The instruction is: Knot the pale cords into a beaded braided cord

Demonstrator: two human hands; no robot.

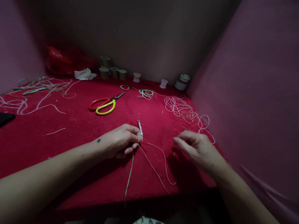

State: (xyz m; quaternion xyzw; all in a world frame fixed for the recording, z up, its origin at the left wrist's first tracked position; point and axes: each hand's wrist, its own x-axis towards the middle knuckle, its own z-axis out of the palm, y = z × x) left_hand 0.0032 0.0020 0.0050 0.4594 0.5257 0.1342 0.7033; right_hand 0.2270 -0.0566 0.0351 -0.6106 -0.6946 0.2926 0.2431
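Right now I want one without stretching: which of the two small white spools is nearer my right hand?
The rightmost white spool is nearer your right hand; the left white spool stands closer to the green spools.

The one view comes from a camera worn on the person's head, looking forward and down over the red cloth-covered table (77,174) from its near edge, close enough that both forearms enter from the lower corners and the hands fall around mid-frame. It faces the grey back wall (144,37), with a pinkish side wall (252,93) at the right and another at the left, and takes in the tabletop from front edge to back; with only this single view, no part of the scene is shared.
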